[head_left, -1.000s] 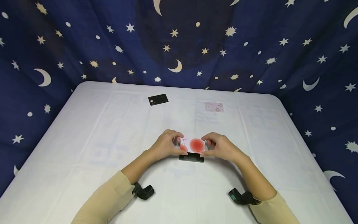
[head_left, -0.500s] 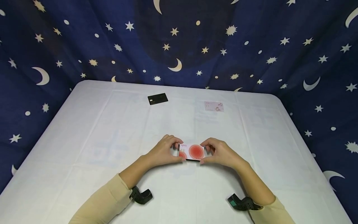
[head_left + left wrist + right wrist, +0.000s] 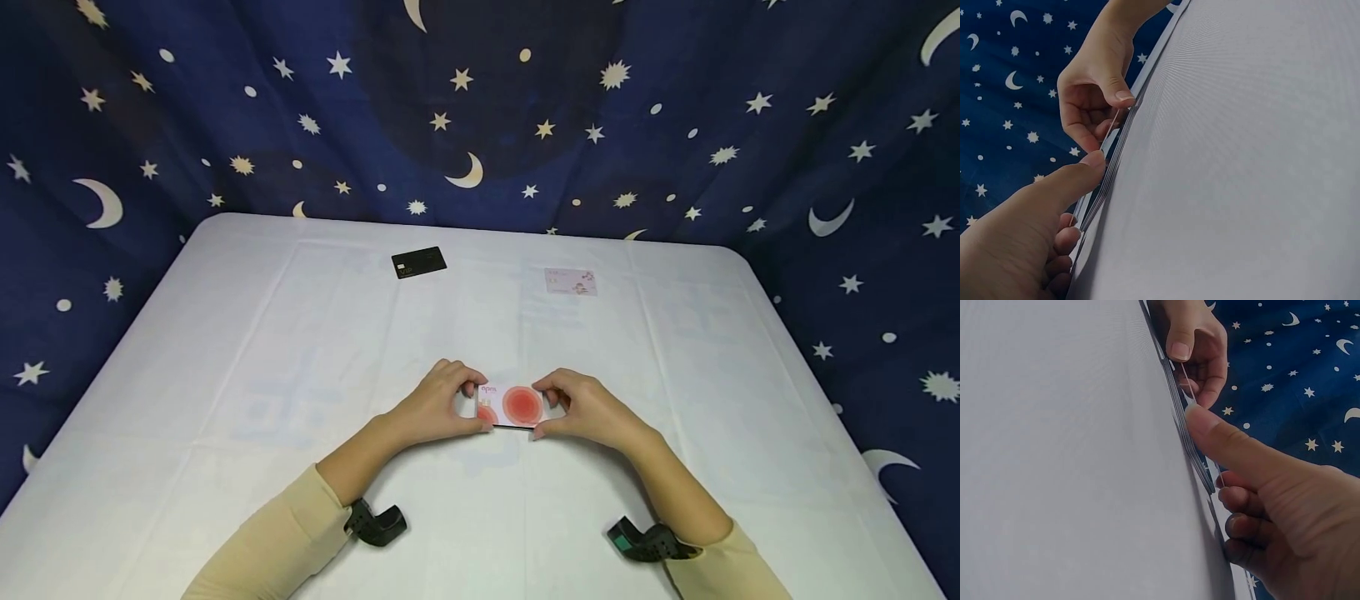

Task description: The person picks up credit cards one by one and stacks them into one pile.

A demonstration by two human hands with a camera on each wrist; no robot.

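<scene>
My left hand (image 3: 435, 406) and right hand (image 3: 588, 407) pinch a white card (image 3: 513, 407) by its two short ends, thumbs at the near edge and fingers at the far edge. The card carries red circles and the print "april". Directly beneath it lies a stack of cards (image 3: 1188, 434) on the table, its layered edges seen side-on in both wrist views. From above, only a thin dark strip of the stack shows along the near edge. In the left wrist view, the held card's edge (image 3: 1112, 125) sits close over the stack, slightly angled to it.
Toward the back of the white-covered table (image 3: 300, 333) lie a black "VIP" card (image 3: 419, 262), left of centre, and a pale pink card (image 3: 571, 282) to the right. A dark blue curtain (image 3: 495, 100) with stars and moons borders the table.
Both hands have brought the white card nearer to the person, so it now covers the black top of the stack that showed below it earlier. Over the last half second it has hardly moved.
</scene>
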